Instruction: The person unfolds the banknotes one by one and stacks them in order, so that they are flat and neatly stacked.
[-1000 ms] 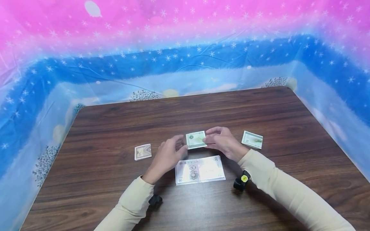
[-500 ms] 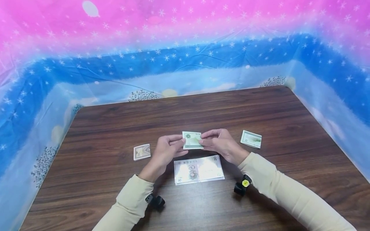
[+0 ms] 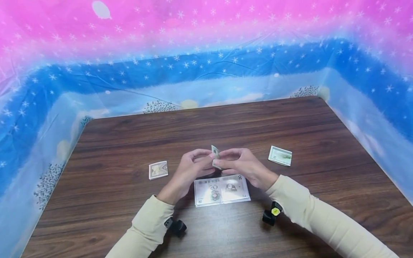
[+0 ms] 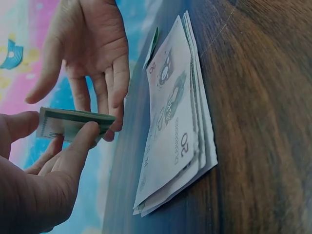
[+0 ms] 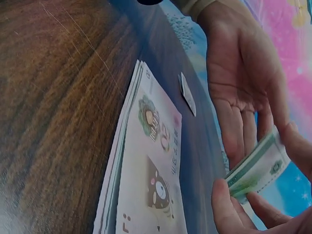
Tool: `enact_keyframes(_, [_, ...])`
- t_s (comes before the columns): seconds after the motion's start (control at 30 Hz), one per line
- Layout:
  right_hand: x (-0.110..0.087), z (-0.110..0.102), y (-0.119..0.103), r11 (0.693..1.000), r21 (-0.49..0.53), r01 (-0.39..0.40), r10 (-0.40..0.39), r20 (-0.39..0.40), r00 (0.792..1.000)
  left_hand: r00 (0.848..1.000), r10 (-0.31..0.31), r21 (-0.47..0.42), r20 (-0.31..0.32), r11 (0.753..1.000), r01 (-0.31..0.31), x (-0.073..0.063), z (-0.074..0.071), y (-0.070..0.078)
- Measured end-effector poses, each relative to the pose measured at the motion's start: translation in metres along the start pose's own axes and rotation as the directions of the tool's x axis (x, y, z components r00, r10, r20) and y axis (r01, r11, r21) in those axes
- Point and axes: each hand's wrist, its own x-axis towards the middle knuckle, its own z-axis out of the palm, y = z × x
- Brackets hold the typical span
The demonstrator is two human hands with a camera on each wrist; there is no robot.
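A folded green banknote [image 4: 73,119] is held on edge above the table between both hands. My left hand [image 3: 191,166] pinches it between thumb and fingers; its thumb lies along the note in the head view. My right hand [image 3: 248,166] grips it from the other side, with the thumb on its lower part. In the right wrist view, the green banknote [image 5: 258,168] shows a printed face and layered edges. Below the hands lies a stack of pale banknotes [image 3: 222,191] marked 20, printed with a cartoon picture.
A folded brown banknote [image 3: 158,170] lies on the wooden table [image 3: 129,136] to the left. Another folded green banknote [image 3: 280,156] is at the right. A patterned pink and blue cloth [image 3: 180,64] hangs behind the table.
My left hand has reached the green banknote and taken hold of it. The note has turned from facing the head camera to nearly edge-on, and the hands have come closer together.
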Motion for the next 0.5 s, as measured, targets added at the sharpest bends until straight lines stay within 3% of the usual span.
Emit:
enact_keyframes(0.37, [-0.0039, 0.0036, -0.0026, 1.000, -0.020, 0.015, -0.014, 0.038, 0.999, 0.999, 0.023, 0.038, 0.026, 0.999, -0.024, 0.0006, 0.0003, -0.0024])
enact_keyframes(0.5, [-0.0066, 0.0020, -0.0041, 0.999, 0.047, -0.016, 0.013, 0.065, 0.998, 0.999, 0.012, 0.047, 0.046, 0.999, -0.014, -0.0015, -0.0028, -0.0010])
